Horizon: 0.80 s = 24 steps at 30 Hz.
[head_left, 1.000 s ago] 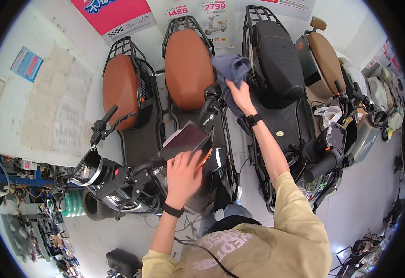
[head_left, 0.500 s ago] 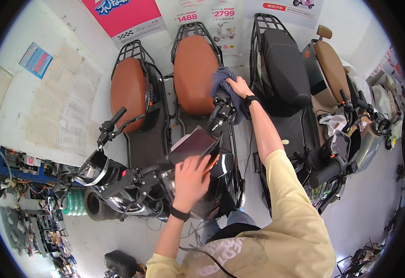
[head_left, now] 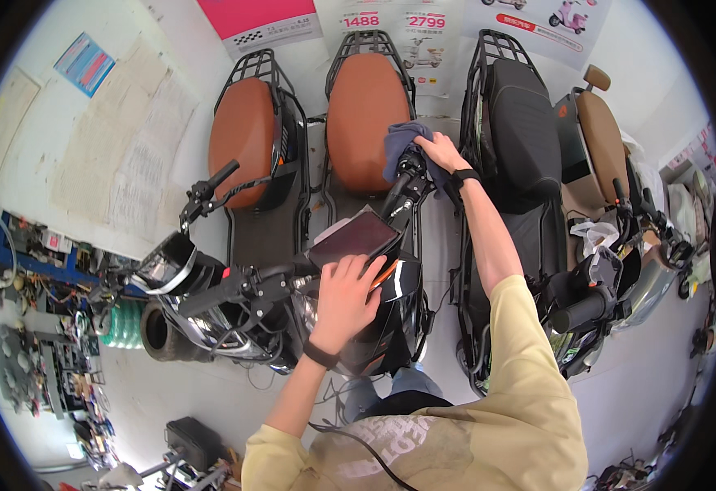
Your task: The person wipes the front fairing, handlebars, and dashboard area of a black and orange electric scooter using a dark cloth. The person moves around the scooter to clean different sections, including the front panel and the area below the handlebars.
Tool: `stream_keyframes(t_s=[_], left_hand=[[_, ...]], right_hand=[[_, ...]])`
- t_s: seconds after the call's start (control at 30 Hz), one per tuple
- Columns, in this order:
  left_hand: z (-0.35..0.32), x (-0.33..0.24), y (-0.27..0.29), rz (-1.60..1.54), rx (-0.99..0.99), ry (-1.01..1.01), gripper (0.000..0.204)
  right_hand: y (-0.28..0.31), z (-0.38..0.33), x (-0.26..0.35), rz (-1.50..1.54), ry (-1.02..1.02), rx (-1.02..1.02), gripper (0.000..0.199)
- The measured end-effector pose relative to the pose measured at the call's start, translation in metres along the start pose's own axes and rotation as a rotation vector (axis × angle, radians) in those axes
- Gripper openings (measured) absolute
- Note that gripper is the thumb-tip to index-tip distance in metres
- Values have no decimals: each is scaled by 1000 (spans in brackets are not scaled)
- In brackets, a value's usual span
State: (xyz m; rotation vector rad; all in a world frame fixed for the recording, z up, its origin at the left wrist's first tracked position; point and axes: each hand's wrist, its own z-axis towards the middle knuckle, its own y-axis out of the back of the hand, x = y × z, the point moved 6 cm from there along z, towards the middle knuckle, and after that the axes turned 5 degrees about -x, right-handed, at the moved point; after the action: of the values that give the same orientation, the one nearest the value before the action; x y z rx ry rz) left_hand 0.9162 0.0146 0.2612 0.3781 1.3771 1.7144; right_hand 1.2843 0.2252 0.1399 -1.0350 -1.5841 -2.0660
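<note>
A black scooter with a brown seat (head_left: 368,123) stands in front of me, its handlebar end toward me. My right hand (head_left: 441,153) grips a grey-blue cloth (head_left: 401,141) bunched over the end of the scooter's right handlebar grip (head_left: 412,169). Part of the cloth hides the grip's tip. With fingers stretched out, my left hand (head_left: 344,299) lies flat on the scooter's front, its fingertips at the lower edge of the dark display screen (head_left: 358,236). Beside those fingers shows an orange strip (head_left: 385,273) on the glossy black front panel (head_left: 405,295).
Another brown-seated scooter (head_left: 242,139) stands close on the left, its handlebar (head_left: 211,299) near my left forearm. To the right are a black-seated scooter (head_left: 526,135) and a tan-seated one (head_left: 603,155). Tyres (head_left: 162,334) and shelves of parts (head_left: 39,254) line the left side.
My view has shifted a little, so the scooters sit farther right. The cloth now hangs less below the grip, gathered more around its end. My left hand stays on the scooter's front.
</note>
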Motion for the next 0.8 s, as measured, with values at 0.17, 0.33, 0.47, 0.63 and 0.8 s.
stream_keyframes(t_s=[0.17,0.33,0.47,0.63,0.8], left_hand=[[-3,1,2,-42,-49,-12,53],[-4,4,1,-30,-54,-20,53],[-11,6,11,-159,-131,-72,47],[-56,21,31,-421,-171,-51,31],[-146,31,12,-432,217,-8,18]], right_hand=[[31,-42,21,418,-81,-52,55],[67,-109,62,803,105,-318,42],[76,-167,62,852,43,-557,49],[49,-253,28,955,-163,-624,58],[-3,-366,43,475,-29,-863,51]])
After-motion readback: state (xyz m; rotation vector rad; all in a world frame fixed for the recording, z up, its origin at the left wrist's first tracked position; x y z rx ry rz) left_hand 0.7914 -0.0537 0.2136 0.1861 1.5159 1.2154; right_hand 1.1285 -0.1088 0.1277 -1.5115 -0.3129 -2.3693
